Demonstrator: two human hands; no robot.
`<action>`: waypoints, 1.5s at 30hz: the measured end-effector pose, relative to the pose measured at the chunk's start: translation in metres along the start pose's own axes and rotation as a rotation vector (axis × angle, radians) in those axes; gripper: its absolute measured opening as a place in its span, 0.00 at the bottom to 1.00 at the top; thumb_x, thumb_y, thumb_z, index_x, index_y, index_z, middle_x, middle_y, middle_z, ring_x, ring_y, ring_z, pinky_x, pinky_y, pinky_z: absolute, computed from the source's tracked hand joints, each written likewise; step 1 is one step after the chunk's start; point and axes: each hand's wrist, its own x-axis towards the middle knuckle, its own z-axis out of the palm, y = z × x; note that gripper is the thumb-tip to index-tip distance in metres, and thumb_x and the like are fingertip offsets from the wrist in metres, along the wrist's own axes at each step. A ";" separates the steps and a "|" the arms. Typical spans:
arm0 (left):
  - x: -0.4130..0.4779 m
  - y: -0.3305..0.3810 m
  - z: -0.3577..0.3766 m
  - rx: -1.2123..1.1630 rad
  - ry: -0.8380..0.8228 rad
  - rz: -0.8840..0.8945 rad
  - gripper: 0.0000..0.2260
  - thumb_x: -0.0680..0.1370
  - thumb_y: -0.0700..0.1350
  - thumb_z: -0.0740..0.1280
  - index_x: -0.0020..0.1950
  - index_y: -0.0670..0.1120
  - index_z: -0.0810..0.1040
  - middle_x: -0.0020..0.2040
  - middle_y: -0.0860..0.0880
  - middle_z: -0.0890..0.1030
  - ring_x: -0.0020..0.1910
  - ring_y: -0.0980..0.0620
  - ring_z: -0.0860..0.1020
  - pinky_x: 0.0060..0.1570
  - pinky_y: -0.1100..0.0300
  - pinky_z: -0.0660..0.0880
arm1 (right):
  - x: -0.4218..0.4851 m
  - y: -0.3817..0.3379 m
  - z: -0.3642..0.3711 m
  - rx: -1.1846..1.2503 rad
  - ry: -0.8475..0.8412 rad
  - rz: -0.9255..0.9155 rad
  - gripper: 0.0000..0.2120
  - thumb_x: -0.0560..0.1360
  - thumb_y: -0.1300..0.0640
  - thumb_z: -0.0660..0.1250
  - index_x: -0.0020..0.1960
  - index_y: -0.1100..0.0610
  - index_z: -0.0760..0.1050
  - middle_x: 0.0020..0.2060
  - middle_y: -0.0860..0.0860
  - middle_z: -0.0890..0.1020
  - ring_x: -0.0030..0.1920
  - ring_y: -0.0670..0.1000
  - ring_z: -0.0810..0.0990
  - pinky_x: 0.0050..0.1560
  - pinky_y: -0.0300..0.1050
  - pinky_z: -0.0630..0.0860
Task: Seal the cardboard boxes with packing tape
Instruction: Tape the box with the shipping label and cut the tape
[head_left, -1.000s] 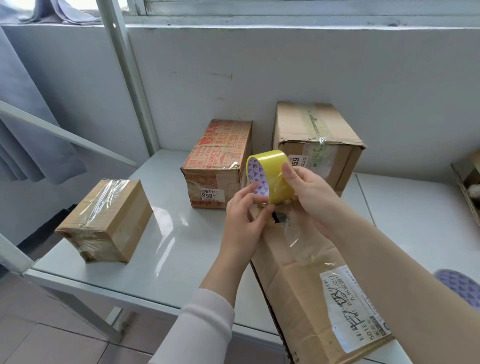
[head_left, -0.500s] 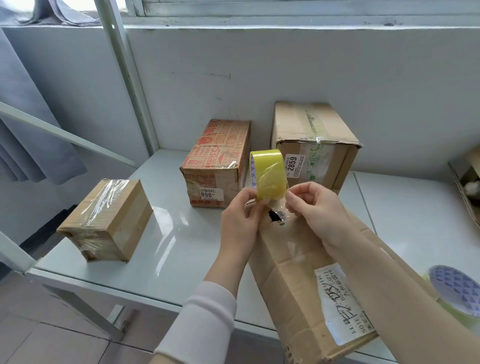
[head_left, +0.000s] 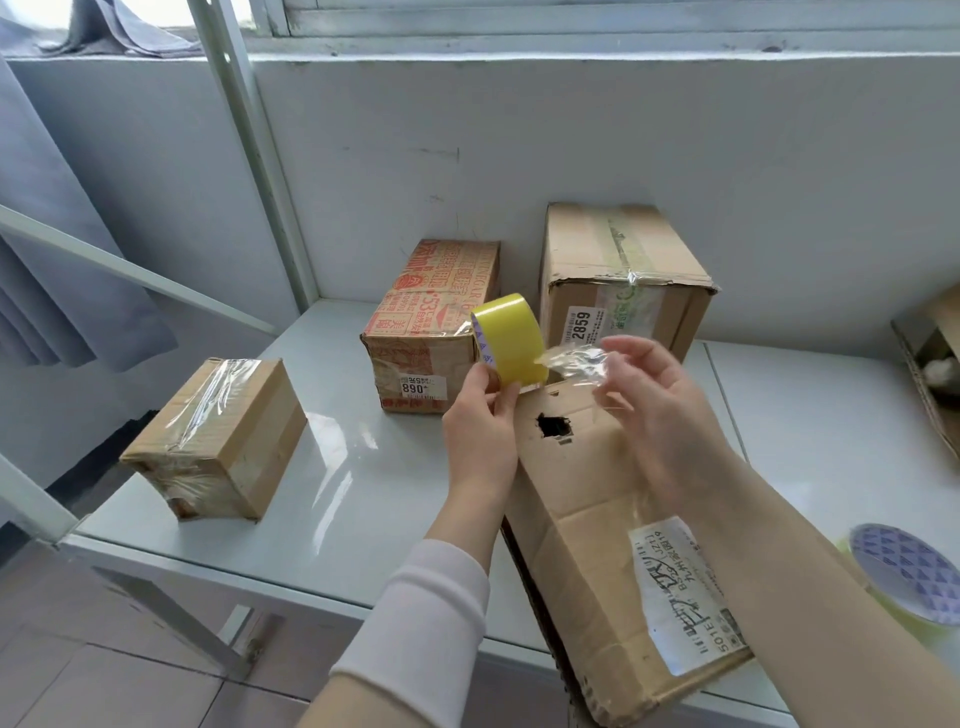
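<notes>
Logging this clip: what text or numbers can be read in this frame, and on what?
"2859": white sticker on the tall brown box at the back.
"890": small white label on the red-printed box.
Red print on that box: too blurred to read.
The shipping label on the near box: too blurred and skewed to read.
On the yellow tape roll: no words visible.

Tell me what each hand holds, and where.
The left hand grips the yellow tape roll by its lower edge; right hand pinches the tape strip by its free end.
</notes>
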 end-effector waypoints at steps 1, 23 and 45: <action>0.001 0.001 0.000 -0.027 0.018 -0.018 0.03 0.79 0.41 0.65 0.46 0.45 0.73 0.39 0.54 0.78 0.39 0.56 0.78 0.37 0.76 0.67 | 0.001 0.004 0.002 -0.159 -0.001 -0.018 0.06 0.76 0.63 0.63 0.47 0.54 0.76 0.36 0.48 0.76 0.38 0.44 0.74 0.45 0.37 0.73; 0.037 0.014 -0.012 -0.503 -0.017 -0.390 0.04 0.81 0.43 0.61 0.51 0.50 0.75 0.41 0.52 0.77 0.42 0.55 0.74 0.55 0.52 0.73 | 0.004 0.021 0.027 -1.678 -0.122 -0.103 0.19 0.77 0.40 0.55 0.67 0.40 0.68 0.56 0.53 0.69 0.59 0.56 0.62 0.61 0.46 0.59; -0.002 0.006 0.000 -0.253 -0.100 0.043 0.05 0.75 0.37 0.70 0.44 0.46 0.77 0.67 0.44 0.71 0.68 0.50 0.68 0.58 0.75 0.65 | 0.031 0.004 0.015 -0.699 -0.016 0.041 0.07 0.76 0.47 0.64 0.51 0.48 0.74 0.50 0.49 0.80 0.59 0.51 0.73 0.63 0.47 0.69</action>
